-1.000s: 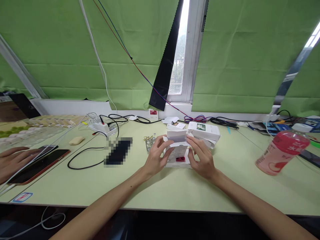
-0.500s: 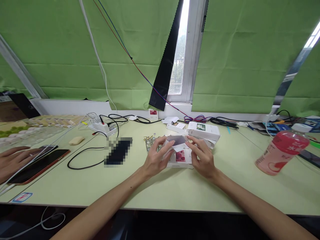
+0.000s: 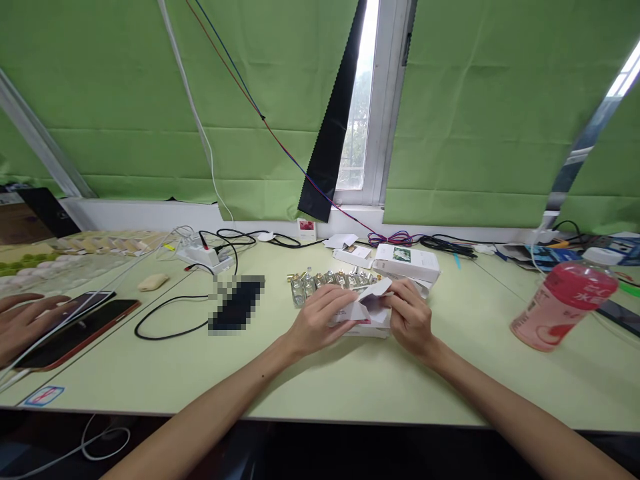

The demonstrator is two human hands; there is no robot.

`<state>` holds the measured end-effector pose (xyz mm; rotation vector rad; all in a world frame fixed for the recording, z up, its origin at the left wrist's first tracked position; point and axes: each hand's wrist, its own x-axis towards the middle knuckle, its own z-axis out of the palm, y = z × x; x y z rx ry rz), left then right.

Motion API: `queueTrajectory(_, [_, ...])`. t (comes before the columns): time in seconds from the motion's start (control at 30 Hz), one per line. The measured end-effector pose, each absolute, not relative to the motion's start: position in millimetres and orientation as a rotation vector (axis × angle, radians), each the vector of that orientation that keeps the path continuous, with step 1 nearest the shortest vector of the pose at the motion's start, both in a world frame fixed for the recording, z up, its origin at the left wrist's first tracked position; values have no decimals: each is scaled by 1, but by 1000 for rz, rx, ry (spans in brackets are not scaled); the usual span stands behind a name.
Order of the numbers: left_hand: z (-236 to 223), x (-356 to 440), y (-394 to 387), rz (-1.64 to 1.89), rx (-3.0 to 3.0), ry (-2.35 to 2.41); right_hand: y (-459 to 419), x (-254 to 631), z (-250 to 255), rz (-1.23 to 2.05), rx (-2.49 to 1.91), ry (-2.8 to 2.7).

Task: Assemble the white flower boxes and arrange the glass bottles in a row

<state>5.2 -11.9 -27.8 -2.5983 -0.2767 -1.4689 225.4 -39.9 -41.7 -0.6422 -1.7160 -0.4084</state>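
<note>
You're facing smooth, pale bench (image 3: 200, 380), matt white card box (image 3: 358, 309), glossy pink plastic bottle (image 3: 565, 303), creased green cloth (image 3: 270, 73).

**Covered, cropped, blurred**

Left hand (image 3: 319, 321) and carton (image 3: 356, 311) partly hide the vials (image 3: 310, 285); the right hand (image 3: 412, 320)'s fingertips are partly hidden. Pixelation masks a dark object (image 3: 237, 308). At the table (image 3: 380, 387)'s left end, the picture crops a co-worker's hand (image 3: 30, 323). Far-edge box (image 3: 413, 261) print: too small.
</note>
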Motion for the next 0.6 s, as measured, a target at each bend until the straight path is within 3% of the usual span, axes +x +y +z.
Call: queueTrajectory(0.6, [-43,12,-8,-1138,-2714,-385,-43,225,-42,-418,-617,-1488])
